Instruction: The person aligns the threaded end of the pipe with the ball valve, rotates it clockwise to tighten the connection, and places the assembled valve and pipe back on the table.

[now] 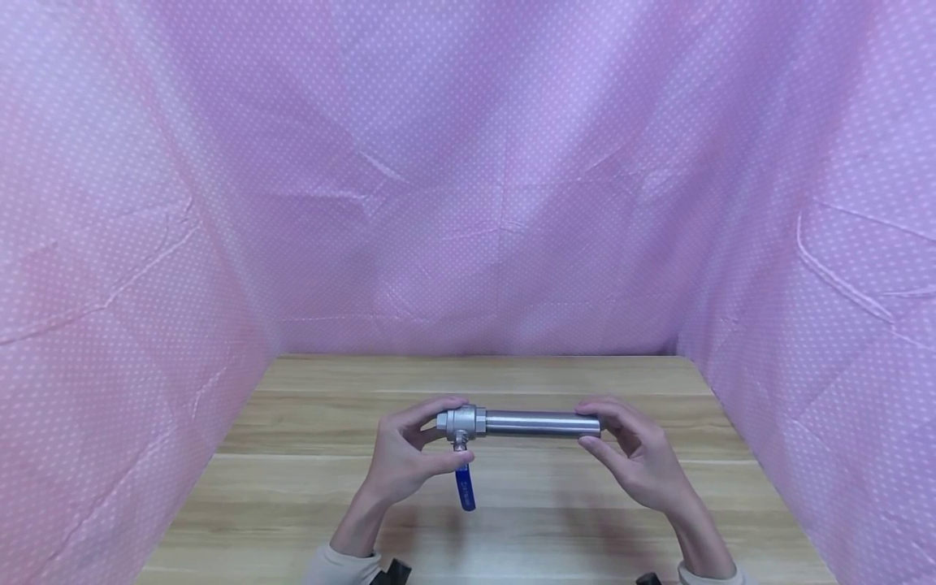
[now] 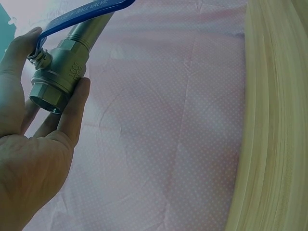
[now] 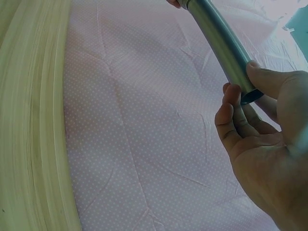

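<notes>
A metal ball valve point(image 1: 461, 422) is joined to a straight steel pipe point(image 1: 544, 423), and the two are held level above the table. My left hand point(image 1: 405, 455) grips the valve body, thumb by the base of its blue lever handle point(image 1: 465, 489), which points toward me. In the left wrist view the open threaded end of the valve point(image 2: 49, 98) faces the palm, with fingertips behind the body. My right hand point(image 1: 643, 459) pinches the pipe's free end between thumb and fingers. Its hollow end point(image 3: 251, 96) shows in the right wrist view.
A light wood-grain table point(image 1: 512, 520) lies under both hands. Pink polka-dot cloth point(image 1: 468, 203) hangs behind it and along both sides. Dark wrist-mounted pieces point(image 1: 395, 571) show at the bottom edge beside the light sleeves point(image 1: 342, 567).
</notes>
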